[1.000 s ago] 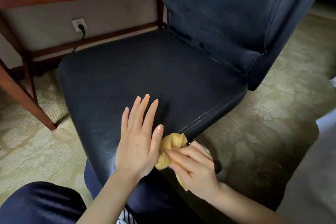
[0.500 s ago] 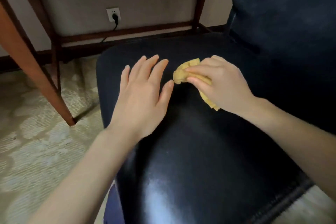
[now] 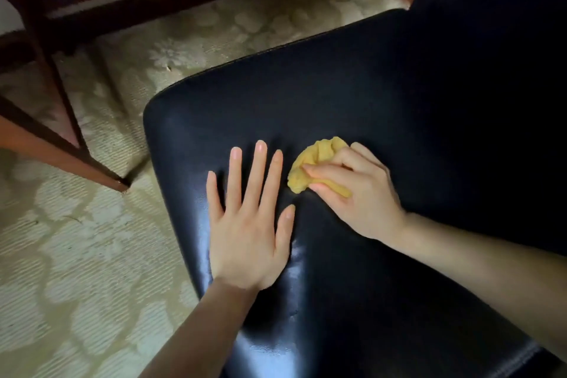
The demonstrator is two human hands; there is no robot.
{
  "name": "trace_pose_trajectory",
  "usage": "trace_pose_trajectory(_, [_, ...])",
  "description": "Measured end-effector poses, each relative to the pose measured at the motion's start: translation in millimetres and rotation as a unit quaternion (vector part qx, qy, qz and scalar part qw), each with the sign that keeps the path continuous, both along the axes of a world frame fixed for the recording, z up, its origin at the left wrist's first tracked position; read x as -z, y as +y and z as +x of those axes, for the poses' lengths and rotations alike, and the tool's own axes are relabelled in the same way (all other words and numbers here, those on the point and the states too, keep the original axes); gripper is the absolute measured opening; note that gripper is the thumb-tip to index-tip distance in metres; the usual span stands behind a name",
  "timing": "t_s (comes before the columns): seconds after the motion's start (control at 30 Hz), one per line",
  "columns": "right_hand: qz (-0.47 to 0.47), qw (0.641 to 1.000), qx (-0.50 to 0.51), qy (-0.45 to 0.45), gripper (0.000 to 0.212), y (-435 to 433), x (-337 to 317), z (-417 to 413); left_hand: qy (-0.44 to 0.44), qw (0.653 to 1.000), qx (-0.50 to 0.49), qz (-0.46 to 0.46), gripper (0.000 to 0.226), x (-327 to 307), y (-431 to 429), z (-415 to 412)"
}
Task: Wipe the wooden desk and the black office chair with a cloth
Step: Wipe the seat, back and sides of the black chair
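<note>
Left hand [image 3: 245, 239]: laid flat on the near-left part of the black office chair [image 3: 352, 86] seat, fingers straight and spread, nothing held; judged to steady the seat. Right hand [image 3: 359, 193]: just right of it, fingers and thumb curled and pinching the cloth [image 3: 316, 163] down onto the seat. Cloth: yellow, bunched into a crescent, protruding from the far-left side of the grip, long axis running near to far, its near tip just beside the left thumb but apart from it. Uncovered seat lies mainly far and right of the cloth, so the next stroke is judged to go that way. Backrest [image 3: 506, 24]: far right, dark. Wooden desk [image 3: 61, 156]: legs and rails only, far left, on patterned carpet [image 3: 76, 270].
</note>
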State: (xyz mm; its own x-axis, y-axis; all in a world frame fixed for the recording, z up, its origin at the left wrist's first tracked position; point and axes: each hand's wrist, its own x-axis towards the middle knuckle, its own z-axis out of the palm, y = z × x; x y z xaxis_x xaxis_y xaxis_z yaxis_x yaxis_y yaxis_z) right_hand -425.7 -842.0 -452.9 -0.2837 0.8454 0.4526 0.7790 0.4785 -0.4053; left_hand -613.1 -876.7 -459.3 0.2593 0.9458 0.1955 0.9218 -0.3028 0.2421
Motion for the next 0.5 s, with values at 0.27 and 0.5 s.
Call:
trace_pose_trajectory(0.27, [0.025, 0.999, 0.036, -0.021, 0.017, 1, -3, -1, 0.055, 0.997, 0.032, -0.050, 0.063, -7, 19, -1])
trace_pose_trajectory(0.5, [-0.031, 0.996, 0.066, -0.045, 0.018, 3, -12, -12, 0.172, 0.979, 0.045, -0.099, 0.062, -20, 27, -8])
